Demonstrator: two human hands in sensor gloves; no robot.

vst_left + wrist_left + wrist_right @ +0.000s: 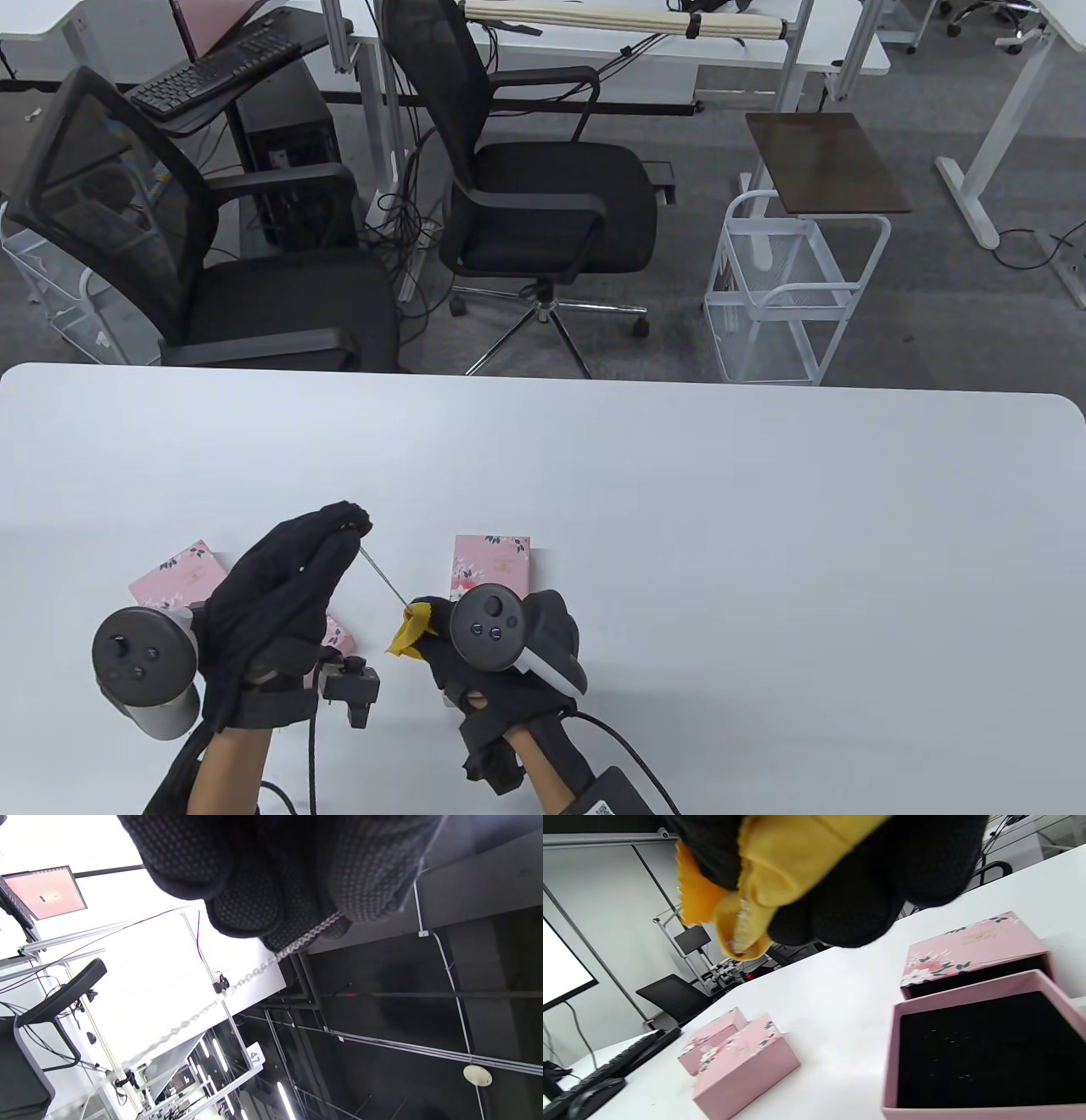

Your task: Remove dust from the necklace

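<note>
The thin silver chain necklace (381, 577) is being held taut in the air above the white table (764, 552), stretched on a slant between the two hands. Its upper end is being pinched between the closed fingertips of the black-gloved left hand (280, 594); in the left wrist view the twisted links (297, 944) are seen running out from between those fingertips. Its lower end is being wrapped in a small yellow polishing cloth (411, 632), and the cloth is being pinched around the chain by the black-gloved right hand (501, 654), whose fingers are closed on the folded fabric; in the right wrist view a short run of links (740, 929) is showing in the fold.

The wiping stroke appears to be in hand. It would best be done with the chain kept lightly taut by the left hand while the cloth is being slid along it with soft, even pressure, so that the fine links are not being kinked or overstrained. A hard tug could pull the chain from the left pinch.

An open pink box with a black lining (984, 1048) is lying below the right hand, its floral pink lid (491, 564) beside it; a second pink floral box (182, 577) is lying by the left hand. Faint lettering is printed on the lids, but it is too small to be read. A tag marked "47" (253, 1056) is visible in the left wrist view.
</note>
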